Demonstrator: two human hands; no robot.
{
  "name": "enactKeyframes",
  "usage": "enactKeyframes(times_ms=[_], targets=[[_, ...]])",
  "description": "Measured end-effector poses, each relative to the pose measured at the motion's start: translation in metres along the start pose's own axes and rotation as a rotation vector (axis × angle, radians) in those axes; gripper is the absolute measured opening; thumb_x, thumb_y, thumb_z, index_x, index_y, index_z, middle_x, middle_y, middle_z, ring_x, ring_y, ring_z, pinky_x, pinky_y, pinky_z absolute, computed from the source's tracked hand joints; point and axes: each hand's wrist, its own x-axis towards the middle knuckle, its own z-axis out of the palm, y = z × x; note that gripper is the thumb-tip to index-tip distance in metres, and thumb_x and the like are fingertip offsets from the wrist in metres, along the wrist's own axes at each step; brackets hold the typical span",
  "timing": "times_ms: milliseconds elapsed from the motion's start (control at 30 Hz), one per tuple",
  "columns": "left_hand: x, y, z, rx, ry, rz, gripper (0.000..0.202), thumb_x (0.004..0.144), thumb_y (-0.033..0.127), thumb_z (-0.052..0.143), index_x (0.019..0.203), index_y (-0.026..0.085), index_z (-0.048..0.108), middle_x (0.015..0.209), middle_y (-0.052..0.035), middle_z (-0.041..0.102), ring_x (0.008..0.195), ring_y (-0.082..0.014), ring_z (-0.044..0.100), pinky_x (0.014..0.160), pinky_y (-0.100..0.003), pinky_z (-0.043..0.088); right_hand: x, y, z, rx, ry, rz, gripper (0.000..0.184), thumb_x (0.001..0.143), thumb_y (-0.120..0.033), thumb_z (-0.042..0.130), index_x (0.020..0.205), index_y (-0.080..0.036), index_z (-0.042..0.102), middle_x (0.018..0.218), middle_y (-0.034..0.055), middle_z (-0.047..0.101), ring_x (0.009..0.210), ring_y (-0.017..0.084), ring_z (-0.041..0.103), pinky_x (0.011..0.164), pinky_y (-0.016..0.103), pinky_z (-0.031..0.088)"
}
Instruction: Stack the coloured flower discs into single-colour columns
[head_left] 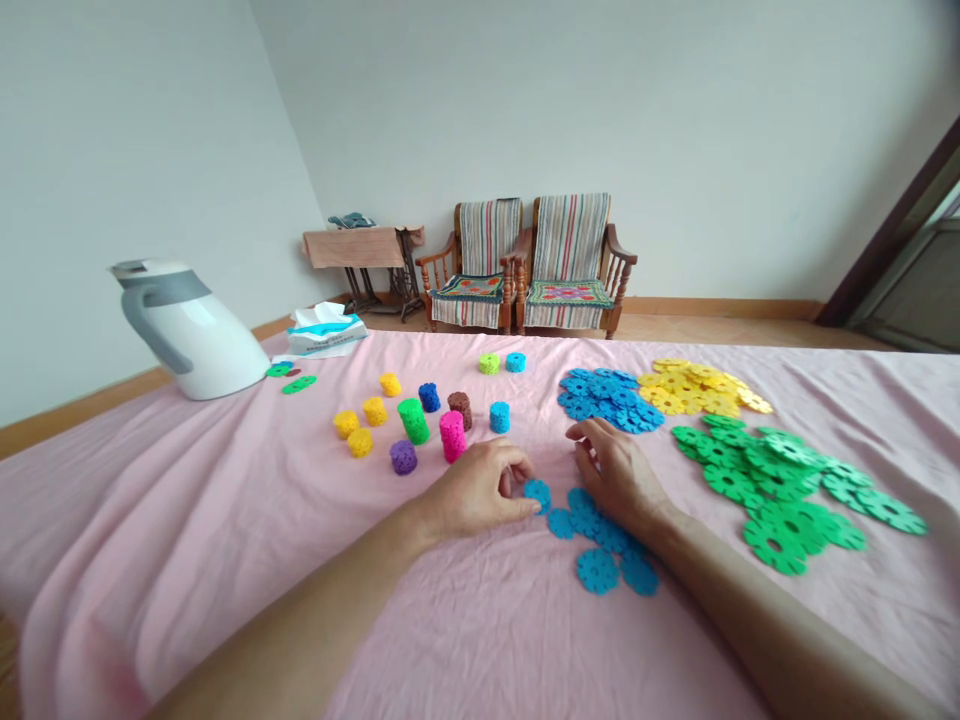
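Observation:
Between the thumb and fingers of my left hand (484,488) is a small light-blue notched disc (537,496), held on edge above the cloth. My right hand (619,475) is just right of it, fingers curled down; whether they hold anything is hidden. Several loose light-blue discs (598,570) lie flat below and between the hands, partly under the right wrist. Beyond my left hand stand short stacks of discs: a pink stack (452,436), a green stack (412,421), a purple stack (403,458), a brown stack (460,410) and a light-blue stack (499,417).
Piles of blue discs (609,398), yellow discs (697,387) and green discs (787,480) lie to the right. Several yellow stacks (360,442) stand left. A white jug (202,335) and a tissue box (326,333) occupy the far left of the pink tablecloth (300,520).

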Motion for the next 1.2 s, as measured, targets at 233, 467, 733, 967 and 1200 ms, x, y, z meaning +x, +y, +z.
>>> enactKeyframes(times_ms=[233,467,733,967,1200], targets=[[-0.002,0.007,0.0,0.098,-0.013,0.104,0.021,0.069,0.02,0.072,0.089,0.018,0.067,0.08,-0.0004,0.056,0.072,-0.0148,0.055,0.062,-0.023,0.041,0.001,0.003,-0.002,-0.025,-0.024,0.018,0.022,0.083,-0.015,0.04,0.093,-0.016,0.059,0.087,0.0064,0.063,0.076,0.018,0.061,0.068,0.028,0.045],[-0.003,0.008,0.008,0.113,0.05,0.046,0.017,0.061,0.014,0.069,0.075,0.016,0.06,0.075,0.0011,0.053,0.066,-0.0132,0.051,0.057,-0.023,0.039,0.002,0.001,-0.004,-0.017,-0.029,0.053,0.023,0.083,-0.015,0.039,0.093,-0.016,0.06,0.091,0.0072,0.064,0.077,0.017,0.06,0.069,0.027,0.044],[0.007,0.01,0.016,0.046,0.321,0.024,0.015,0.066,0.016,0.066,0.079,0.016,0.057,0.08,0.0003,0.054,0.064,-0.0122,0.049,0.061,-0.024,0.04,0.014,0.001,-0.053,0.039,-0.396,0.222,0.009,0.074,-0.025,0.053,0.075,-0.019,0.059,0.065,0.0005,0.061,0.061,0.014,0.056,0.056,0.024,0.039],[0.011,0.002,0.023,0.122,0.26,-0.025,0.011,0.064,0.013,0.062,0.072,0.017,0.056,0.076,-0.0002,0.053,0.07,-0.0159,0.051,0.061,-0.025,0.038,0.009,-0.002,-0.052,0.048,-0.549,0.139,0.016,0.066,-0.022,0.06,0.082,-0.018,0.06,0.078,0.0033,0.062,0.07,0.015,0.056,0.06,0.025,0.04],[0.01,-0.004,0.019,0.065,0.231,-0.045,0.017,0.063,0.016,0.07,0.077,0.017,0.061,0.079,-0.0008,0.056,0.071,-0.0153,0.053,0.062,-0.025,0.04,0.01,0.004,-0.047,0.106,-0.535,0.219,0.013,0.067,-0.025,0.062,0.072,-0.02,0.052,0.062,-0.0022,0.054,0.059,0.012,0.049,0.051,0.023,0.034]])
